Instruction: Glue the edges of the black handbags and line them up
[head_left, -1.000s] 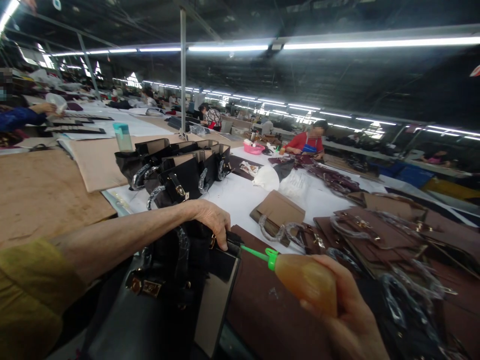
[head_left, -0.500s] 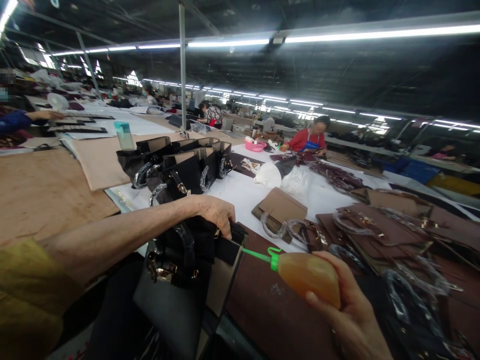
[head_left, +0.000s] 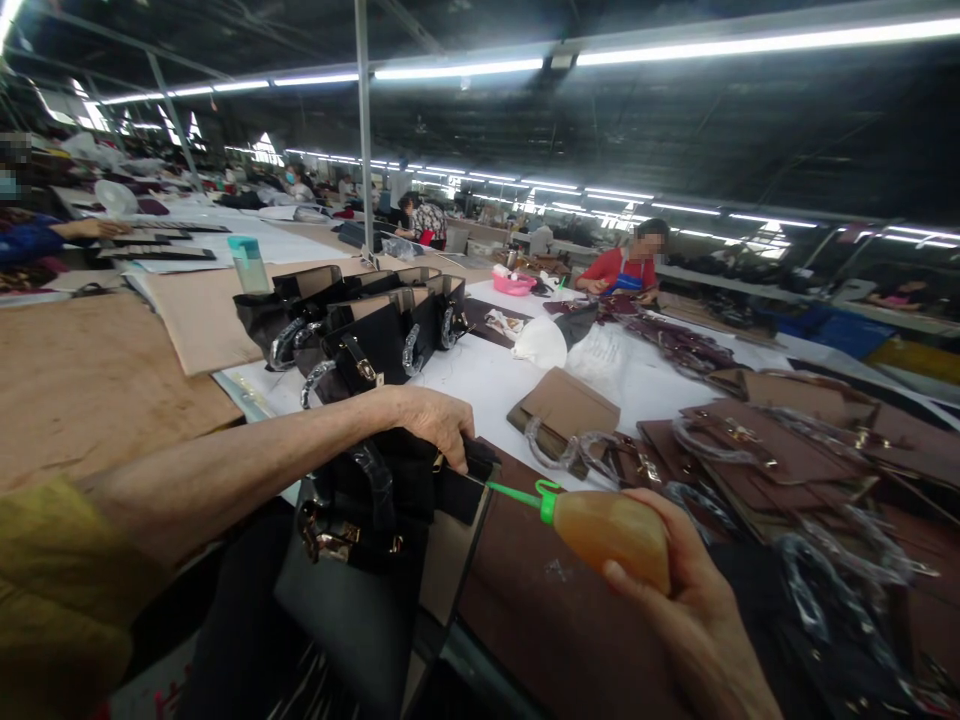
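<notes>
My left hand [head_left: 439,420] is closed on the top edge of a black handbag [head_left: 349,610], fingers bent over its dark flap. The bag stands tilted at the table's edge, with gold hardware and a plastic-wrapped handle on its front and a tan inside face showing. In my right hand [head_left: 675,580] is an amber squeeze bottle [head_left: 611,535], lying nearly level, fingers wrapped round its body. Its thin green nozzle points left, the tip at the bag's edge just below my left fingertips. Whether the tip touches the bag I cannot tell.
Several black handbags [head_left: 375,330] stand behind my left arm. Brown bag pieces [head_left: 757,450] with wrapped handles are piled on the right. A tan panel bag [head_left: 570,405] lies mid-table. A co-worker in red [head_left: 619,270] sits across; a teal-capped bottle [head_left: 249,265] stands back left.
The bottle in my right hand has shifted slightly left and its nozzle tip remains by the bag's edge. My left hand keeps its grip. The view has moved a little.
</notes>
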